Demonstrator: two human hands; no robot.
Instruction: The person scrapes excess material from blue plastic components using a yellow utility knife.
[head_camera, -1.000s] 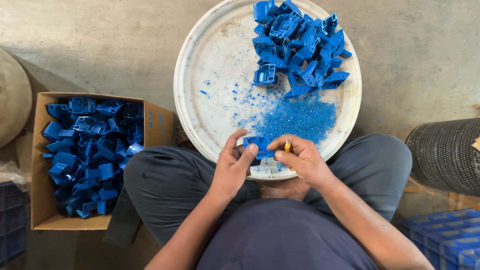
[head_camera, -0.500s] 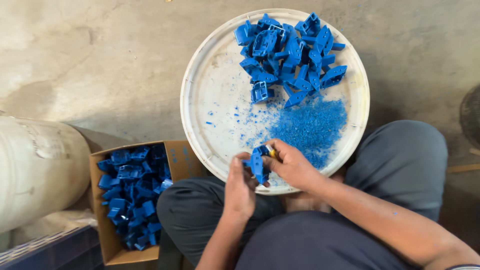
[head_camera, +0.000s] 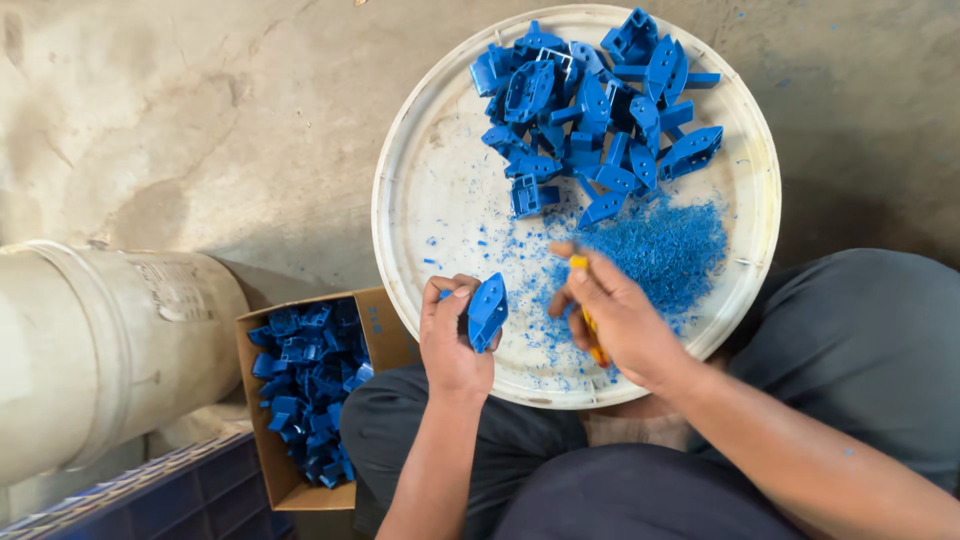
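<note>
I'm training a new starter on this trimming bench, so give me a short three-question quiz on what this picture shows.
1. True or false: the left hand holds a blue plastic part.
2. What lies in the right hand? A) a yellow-handled tool B) a paintbrush C) a red cloth
3. Fill in: the cardboard box of blue parts stands on the person's ___ side.

Key
1. True: its fingers wrap the part, above the round white tray.
2. A: the yellow-handled tool shows through the fist, near the blue shavings below the heap of parts.
3. Left, next to the pale drum.
</note>
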